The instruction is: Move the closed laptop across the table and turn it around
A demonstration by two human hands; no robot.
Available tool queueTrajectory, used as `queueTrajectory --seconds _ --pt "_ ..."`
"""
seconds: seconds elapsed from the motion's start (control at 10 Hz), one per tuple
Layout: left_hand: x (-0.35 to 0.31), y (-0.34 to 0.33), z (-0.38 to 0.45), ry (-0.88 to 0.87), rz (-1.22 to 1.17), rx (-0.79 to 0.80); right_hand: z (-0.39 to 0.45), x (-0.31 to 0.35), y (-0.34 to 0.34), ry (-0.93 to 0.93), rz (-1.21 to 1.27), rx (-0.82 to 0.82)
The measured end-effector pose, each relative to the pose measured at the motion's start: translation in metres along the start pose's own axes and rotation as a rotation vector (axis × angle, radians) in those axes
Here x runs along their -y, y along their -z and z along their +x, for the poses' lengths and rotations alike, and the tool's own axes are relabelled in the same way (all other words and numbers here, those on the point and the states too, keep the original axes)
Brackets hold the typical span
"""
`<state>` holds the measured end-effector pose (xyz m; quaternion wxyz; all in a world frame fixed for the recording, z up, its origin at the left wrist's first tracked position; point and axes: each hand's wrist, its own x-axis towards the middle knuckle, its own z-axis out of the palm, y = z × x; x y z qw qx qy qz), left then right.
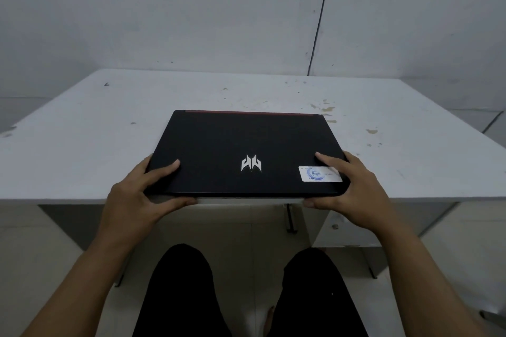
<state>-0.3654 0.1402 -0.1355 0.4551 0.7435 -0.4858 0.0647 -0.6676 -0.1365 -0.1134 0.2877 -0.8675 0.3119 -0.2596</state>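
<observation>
Head view: the closed black laptop (241, 145) lies flat at the near edge of the white table (82, 145), its front edge level with or slightly past the table edge. The left hand (137, 194) clamps the near-left corner, one digit pressed on the lid and another curled under the front edge. The right hand (353, 186) mirrors this at the near-right corner, beside the white sticker (319, 174). Gripping both corners symmetrically likely balances the load and gives leverage for rotation. The red hinge strip (249, 112) faces away from the person.
</observation>
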Motion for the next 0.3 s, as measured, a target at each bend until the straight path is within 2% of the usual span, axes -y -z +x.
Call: queueTrajectory --seconds 0.1,0.2,0.3 --pt "-0.007 0.009 0.007 0.091 0.024 0.042 0.006 0.010 0.011 -0.065 -0.027 0.128" --pt "-0.025 0.019 0.027 0.239 0.112 0.158 0.020 0.035 0.026 -0.119 -0.117 0.265" --pt "-0.052 0.020 0.057 0.222 0.106 0.161 0.035 0.062 0.038 -0.043 -0.085 0.160"
